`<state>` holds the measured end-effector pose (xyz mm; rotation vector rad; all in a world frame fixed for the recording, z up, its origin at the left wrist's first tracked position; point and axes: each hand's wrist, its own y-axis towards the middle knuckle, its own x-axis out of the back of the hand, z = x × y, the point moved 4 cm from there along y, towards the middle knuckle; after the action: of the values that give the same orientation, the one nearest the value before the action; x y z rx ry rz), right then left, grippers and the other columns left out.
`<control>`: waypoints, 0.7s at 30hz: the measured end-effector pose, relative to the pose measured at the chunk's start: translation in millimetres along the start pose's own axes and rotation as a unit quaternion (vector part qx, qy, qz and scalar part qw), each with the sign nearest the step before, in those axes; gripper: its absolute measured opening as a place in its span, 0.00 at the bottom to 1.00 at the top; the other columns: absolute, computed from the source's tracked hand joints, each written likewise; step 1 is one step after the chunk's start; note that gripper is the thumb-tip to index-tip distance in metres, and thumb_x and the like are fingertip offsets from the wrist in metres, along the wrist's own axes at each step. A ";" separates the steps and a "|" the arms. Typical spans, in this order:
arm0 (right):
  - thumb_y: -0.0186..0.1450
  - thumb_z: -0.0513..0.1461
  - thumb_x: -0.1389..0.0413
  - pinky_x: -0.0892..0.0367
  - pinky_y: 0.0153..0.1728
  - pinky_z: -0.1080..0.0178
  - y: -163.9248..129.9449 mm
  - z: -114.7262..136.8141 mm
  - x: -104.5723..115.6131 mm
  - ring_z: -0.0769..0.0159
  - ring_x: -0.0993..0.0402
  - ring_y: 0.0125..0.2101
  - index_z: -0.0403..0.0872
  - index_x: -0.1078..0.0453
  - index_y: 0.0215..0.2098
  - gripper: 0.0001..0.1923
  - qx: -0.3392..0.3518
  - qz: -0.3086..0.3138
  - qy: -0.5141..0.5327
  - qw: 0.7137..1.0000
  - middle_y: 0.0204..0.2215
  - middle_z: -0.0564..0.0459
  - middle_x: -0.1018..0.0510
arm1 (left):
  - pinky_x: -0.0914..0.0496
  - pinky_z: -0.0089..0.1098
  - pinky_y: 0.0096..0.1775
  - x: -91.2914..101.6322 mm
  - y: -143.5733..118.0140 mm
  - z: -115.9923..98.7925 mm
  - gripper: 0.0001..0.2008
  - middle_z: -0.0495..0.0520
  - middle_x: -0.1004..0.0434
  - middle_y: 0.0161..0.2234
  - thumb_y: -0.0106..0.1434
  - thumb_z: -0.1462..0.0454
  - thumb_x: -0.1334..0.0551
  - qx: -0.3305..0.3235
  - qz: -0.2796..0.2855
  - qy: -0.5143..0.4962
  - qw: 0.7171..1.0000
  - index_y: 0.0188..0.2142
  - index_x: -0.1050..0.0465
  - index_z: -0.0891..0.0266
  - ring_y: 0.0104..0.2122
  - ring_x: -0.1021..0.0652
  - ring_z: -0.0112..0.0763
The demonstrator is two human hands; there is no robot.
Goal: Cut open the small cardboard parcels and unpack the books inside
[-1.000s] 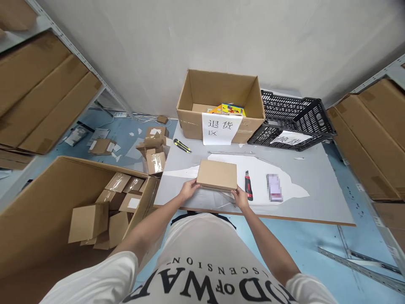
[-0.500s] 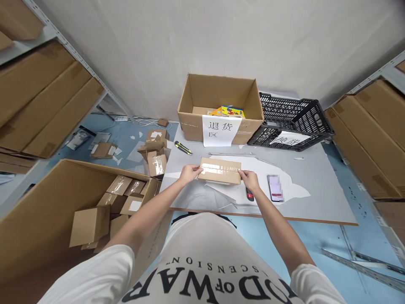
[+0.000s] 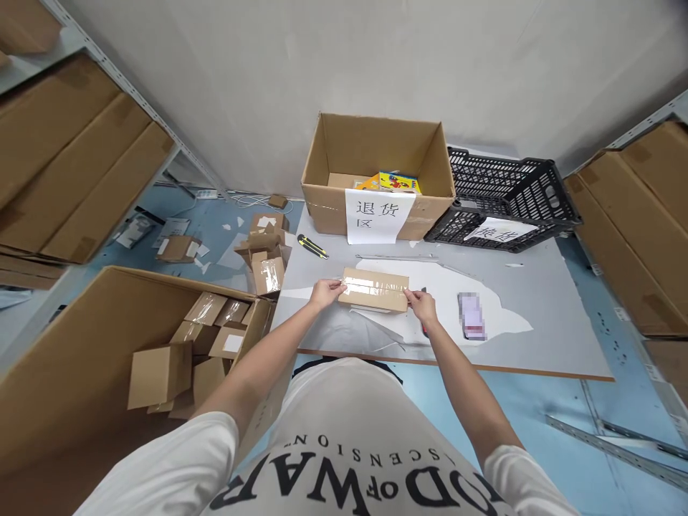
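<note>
Left hand: the left hand (image 3: 326,292) grips the left end of the flat brown cardboard parcel with clear tape along its top (image 3: 375,289).
Right hand: the right hand (image 3: 422,307) pinches the parcel's right end.
Parcel: held just above the grey table (image 3: 537,322), near its front edge.
Open brown carton with a white paper sign (image 3: 376,175): holds a colourful printed box (image 3: 396,182).
Black plastic lattice crate (image 3: 505,201): beside the carton, tilted.

A white paper sign (image 3: 379,216) is hanging on the front of the open cardboard box (image 3: 322,193), reading "退货区". The white T-shirt (image 3: 355,459) is showing upside-down black lettering, partly readable as "OD OF WAR" and "SCENSION". The black crate's label (image 3: 499,231) is staying unreadable.
</note>
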<state>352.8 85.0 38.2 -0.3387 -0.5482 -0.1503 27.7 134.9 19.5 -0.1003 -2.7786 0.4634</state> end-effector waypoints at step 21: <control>0.64 0.53 0.57 0.28 0.33 0.62 -3.5 -9.2 -4.2 0.64 0.22 0.28 0.44 0.27 0.39 0.25 0.000 -0.007 0.027 1.000 0.35 0.46 0.21 | 0.32 0.35 0.48 3.7 1.1 0.2 0.17 0.57 0.20 0.39 0.51 0.55 0.34 -0.005 -0.012 -0.005 1.000 0.37 0.22 0.62 0.44 0.23 0.42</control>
<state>352.9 78.6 29.5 -0.3302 -0.4965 -0.1731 24.2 136.2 20.0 -0.0667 -2.7884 0.4439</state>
